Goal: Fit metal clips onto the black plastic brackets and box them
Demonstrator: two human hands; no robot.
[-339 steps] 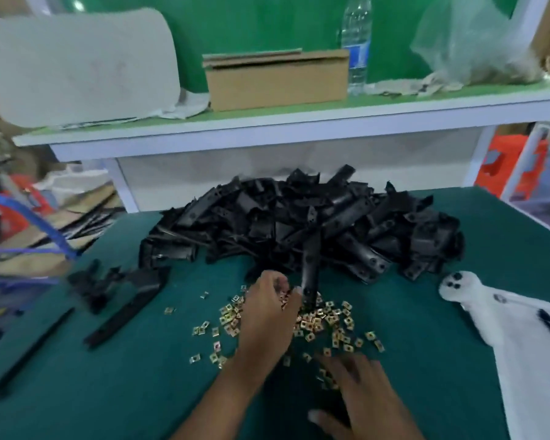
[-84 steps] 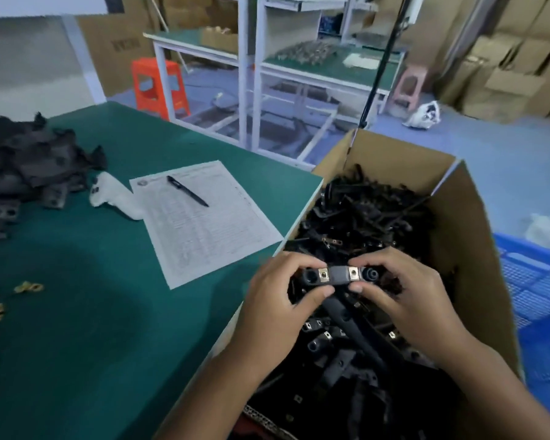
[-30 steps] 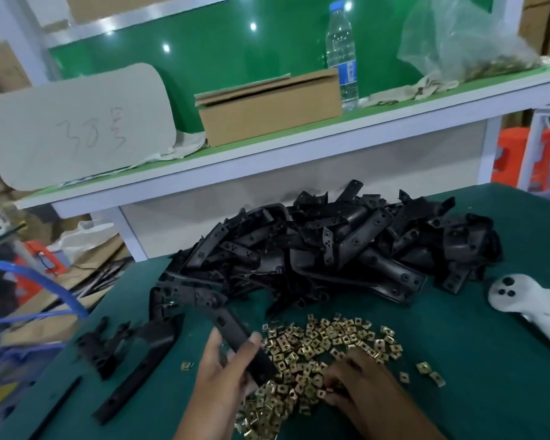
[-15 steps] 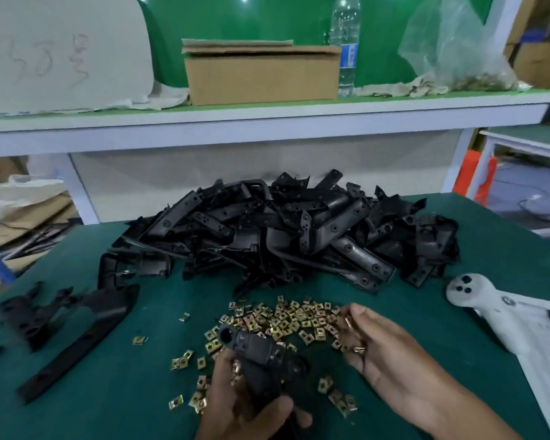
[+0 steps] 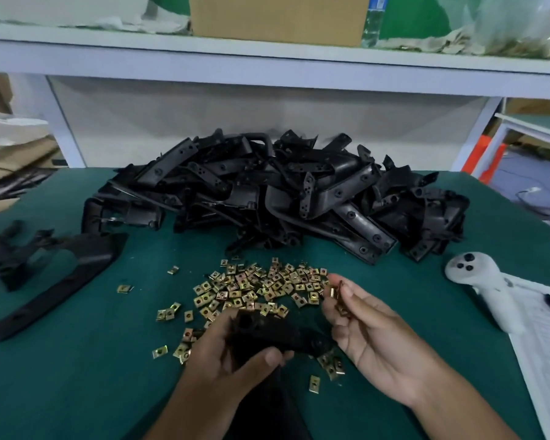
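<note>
I read this as the clip-fitting step, with boxing still to come. My left hand [image 5: 232, 354] is curled round a black plastic bracket [image 5: 277, 336], holding it just above the green worktop [image 5: 77, 360] near the front edge. My right hand [image 5: 372, 338] is palm-up with the fingers loosely curled, pinching a few metal clips [image 5: 335, 292] at the fingertips, just beside the bracket's right end. Next I would judge that one clip must be singled out, turned to face the bracket's end and pushed on squarely. The loose clips [image 5: 258, 287] lie scattered ahead of both hands, and the heap of unfitted brackets [image 5: 277, 198] sits behind them. The only box in view is a cardboard box [image 5: 277, 17] up on the shelf [image 5: 267, 68]; I cannot see its contents.
</note>
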